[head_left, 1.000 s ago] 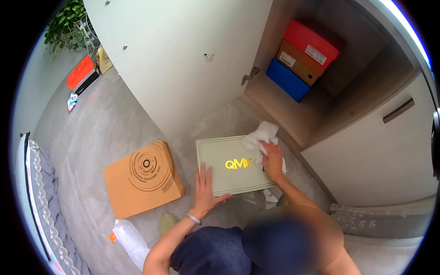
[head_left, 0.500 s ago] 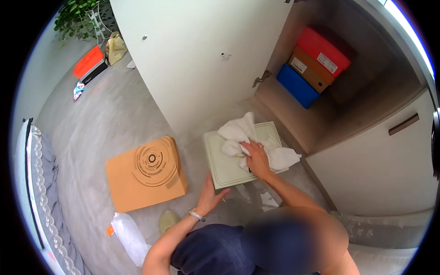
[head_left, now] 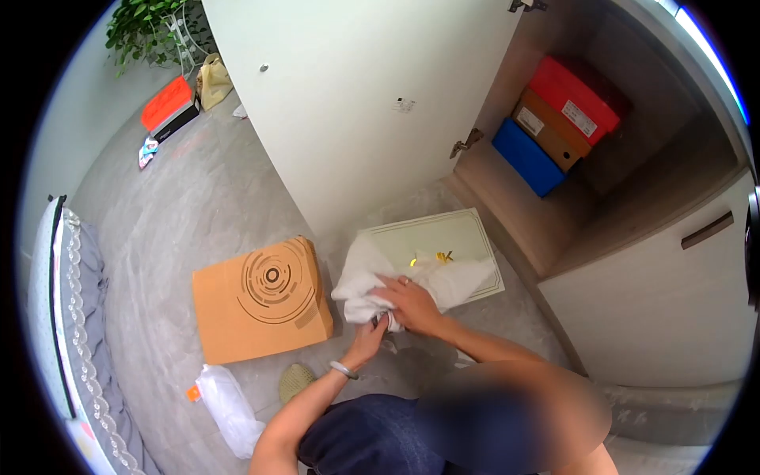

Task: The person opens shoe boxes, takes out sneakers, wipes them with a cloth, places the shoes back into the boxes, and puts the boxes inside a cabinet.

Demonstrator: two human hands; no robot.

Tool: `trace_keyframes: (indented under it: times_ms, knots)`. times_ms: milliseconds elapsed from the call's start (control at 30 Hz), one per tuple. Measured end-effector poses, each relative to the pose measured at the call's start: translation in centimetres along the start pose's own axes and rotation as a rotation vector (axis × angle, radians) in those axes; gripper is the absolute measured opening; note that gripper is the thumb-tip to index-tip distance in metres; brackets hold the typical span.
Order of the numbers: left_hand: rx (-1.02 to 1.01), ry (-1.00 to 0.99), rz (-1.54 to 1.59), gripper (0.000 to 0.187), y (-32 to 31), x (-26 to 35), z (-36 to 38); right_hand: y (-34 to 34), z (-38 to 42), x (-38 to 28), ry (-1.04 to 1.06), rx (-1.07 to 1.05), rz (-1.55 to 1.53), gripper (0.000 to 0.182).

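Note:
A pale green box (head_left: 431, 235) with a thin line border lies on the floor, and a bunched white cloth (head_left: 360, 273) covers its left and near parts. My right hand (head_left: 413, 307) presses down on the cloth near the box's near left corner, fingers bent over the fabric. Just below it, my left hand (head_left: 368, 342) is closed at the cloth's near edge, its fingers partly hidden by the folds. Small yellow marks (head_left: 444, 256) show on the box top beside the cloth.
An orange-brown carton (head_left: 226, 309) stands left of the box, with a white wrapped bundle (head_left: 228, 412) and a green slipper (head_left: 296, 383) below. An open white door (head_left: 356, 87) rises behind. Red (head_left: 570, 91), brown (head_left: 550, 127) and blue boxes (head_left: 526, 158) are stacked in the cabinet.
My right hand has slid the cloth left and toward me, uncovering the box's far right part. My left hand has moved from the box's near left edge to the cloth's near edge.

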State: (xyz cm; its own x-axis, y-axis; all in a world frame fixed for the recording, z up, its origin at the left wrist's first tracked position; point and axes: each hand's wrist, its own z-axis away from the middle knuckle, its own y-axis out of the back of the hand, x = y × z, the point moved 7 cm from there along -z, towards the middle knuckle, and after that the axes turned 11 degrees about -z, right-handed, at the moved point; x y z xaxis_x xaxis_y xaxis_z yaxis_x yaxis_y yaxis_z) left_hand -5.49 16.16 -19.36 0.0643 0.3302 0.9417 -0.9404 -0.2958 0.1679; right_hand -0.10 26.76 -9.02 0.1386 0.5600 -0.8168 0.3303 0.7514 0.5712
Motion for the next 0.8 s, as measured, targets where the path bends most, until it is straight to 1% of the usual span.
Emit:
trace_keyframes:
  times_ms: [67,100,133,200,267,300,367,400,467,533,600,667,733,800]
  knots:
    - [0.263,-0.075,-0.181,0.055,1.2,-0.6,-0.3,1.6,-2.7,0.9,0.233,0.101,0.120,0.058]
    - [0.241,-0.043,0.072,0.057,0.9,-0.6,-0.5,3.2,-3.7,2.8,0.140,0.169,0.159,0.060]
    - [0.242,-0.043,0.067,0.057,1.0,0.0,-0.4,5.2,-4.1,4.9,0.048,0.239,0.196,0.061]
    - [0.214,0.019,0.024,0.061,1.3,0.6,-0.2,10.2,-2.6,8.0,0.039,0.408,0.311,0.063]
    - [0.213,0.049,0.069,0.063,1.2,0.5,-0.2,14.3,0.6,12.0,-0.190,0.590,0.371,0.062]
    - [0.208,0.082,0.116,0.064,0.9,0.2,-0.1,14.7,1.7,11.5,-0.194,0.588,0.377,0.062]
    - [0.208,0.074,0.157,0.064,0.5,-0.7,-0.5,15.4,5.3,10.3,-0.297,0.695,0.502,0.062]
    - [0.213,0.066,0.191,0.064,0.4,-1.1,-0.7,14.7,6.2,10.0,-0.303,0.695,0.510,0.062]
    - [0.202,0.066,0.209,0.065,0.2,-1.4,-0.8,11.4,6.9,8.2,-0.199,0.668,0.611,0.061]
    - [0.193,0.063,0.218,0.066,0.3,-1.5,-0.9,7.4,6.9,5.0,-0.166,0.536,0.496,0.061]
    - [0.211,0.058,0.233,0.065,0.4,-1.6,-0.8,2.6,6.7,1.6,-0.020,0.327,0.303,0.060]
    - [0.200,-0.122,0.085,0.054,0.9,-1.4,-0.3,-0.5,6.6,-0.8,0.157,0.263,0.213,0.062]
    - [0.222,-0.094,0.048,0.052,0.9,-4.0,-1.5,-0.4,6.7,-0.5,0.169,0.238,0.250,0.063]
    - [0.314,-0.316,-0.054,0.057,0.7,-6.0,-2.5,0.2,7.3,0.0,0.169,0.211,0.284,0.065]
